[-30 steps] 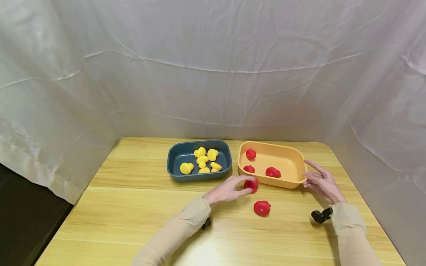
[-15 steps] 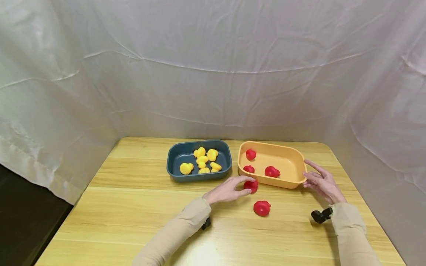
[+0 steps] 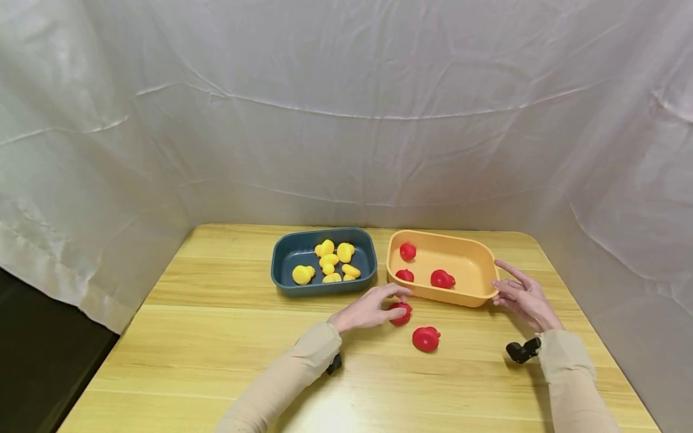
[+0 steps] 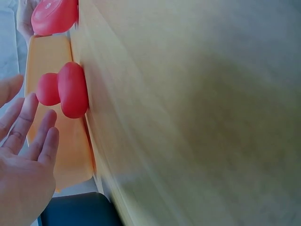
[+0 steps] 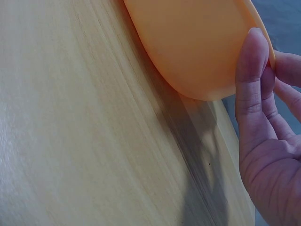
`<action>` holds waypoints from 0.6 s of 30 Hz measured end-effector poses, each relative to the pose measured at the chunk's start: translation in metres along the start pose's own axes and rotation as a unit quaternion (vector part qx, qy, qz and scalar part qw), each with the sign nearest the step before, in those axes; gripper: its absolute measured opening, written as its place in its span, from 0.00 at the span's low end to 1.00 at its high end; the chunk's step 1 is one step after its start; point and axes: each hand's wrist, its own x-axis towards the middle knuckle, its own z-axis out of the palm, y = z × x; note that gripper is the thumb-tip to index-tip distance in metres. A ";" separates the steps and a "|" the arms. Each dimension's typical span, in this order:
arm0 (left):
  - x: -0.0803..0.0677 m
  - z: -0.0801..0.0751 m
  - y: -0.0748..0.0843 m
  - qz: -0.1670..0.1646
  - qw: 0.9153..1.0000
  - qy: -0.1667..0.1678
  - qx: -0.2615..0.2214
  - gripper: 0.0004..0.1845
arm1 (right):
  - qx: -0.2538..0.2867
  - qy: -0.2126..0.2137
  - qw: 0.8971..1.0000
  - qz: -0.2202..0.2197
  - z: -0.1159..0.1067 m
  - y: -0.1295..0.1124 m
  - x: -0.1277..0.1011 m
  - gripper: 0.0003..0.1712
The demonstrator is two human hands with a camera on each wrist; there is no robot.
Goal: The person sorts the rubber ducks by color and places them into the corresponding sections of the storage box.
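Observation:
My left hand [image 3: 368, 310] is beside a red rubber duck [image 3: 400, 314] on the table, just in front of the orange bin [image 3: 433, 293]. In the left wrist view, the fingers are spread near the head of that red duck [image 4: 73, 89] and do not wrap round it. Whether a fingertip touches it, I cannot tell. A second red duck [image 3: 426, 339] lies nearer to me. My right hand [image 3: 525, 297] pinches the right end of the orange bin; the right wrist view shows the thumb [image 5: 251, 75] and fingers on either side of the rim.
Three red ducks, one of them a duck [image 3: 443, 279] near the front wall, lie in the orange bin. Left of it stands a dark blue bin [image 3: 319, 290] with several yellow ducks [image 3: 303, 275]. A pale curtain [image 3: 346, 150] hangs behind the wooden table [image 3: 216, 337].
The red duck at my left hand has shifted slightly left and nearer to me. The left fingers have moved a little left. My right hand stays on the bin.

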 end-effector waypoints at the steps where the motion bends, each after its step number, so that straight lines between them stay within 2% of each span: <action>1: 0.000 0.000 0.000 0.004 1.000 0.000 0.001 0.25 | 0.000 -0.001 1.000 -0.001 0.000 0.000 0.000 0.35; 4: 0.001 0.000 -0.001 0.011 1.000 0.003 0.005 0.26 | 0.004 -0.004 1.000 -0.003 0.000 0.000 0.000 0.36; 7: 0.000 0.001 -0.002 0.001 1.000 0.007 0.016 0.28 | 0.006 -0.007 1.000 -0.004 0.000 0.000 0.000 0.35; 15: -0.002 0.003 0.000 -0.071 0.997 0.020 0.039 0.32 | 0.004 -0.005 1.000 -0.003 0.000 0.000 0.000 0.35; 18: -0.001 0.003 -0.001 -0.085 0.995 0.021 0.042 0.31 | -0.002 -0.002 1.000 0.000 0.000 0.000 0.000 0.36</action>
